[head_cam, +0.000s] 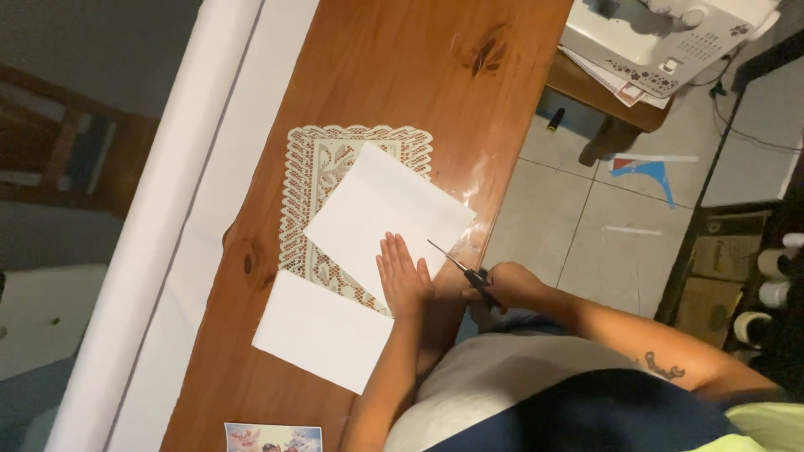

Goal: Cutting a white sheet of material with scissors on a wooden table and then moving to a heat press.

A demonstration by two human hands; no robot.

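Steel scissors (462,272), handles fist-hidden.

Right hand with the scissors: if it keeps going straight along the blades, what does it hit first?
Likely the white sheet. The right hand points the scissors up-left, tips at that sheet's near edge beside the flat left hand. Whether the blades already touch paper is unclear.

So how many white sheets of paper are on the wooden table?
2. One sheet lies on the lace mat under the left hand; the other sheet lies on the table edge beside it.
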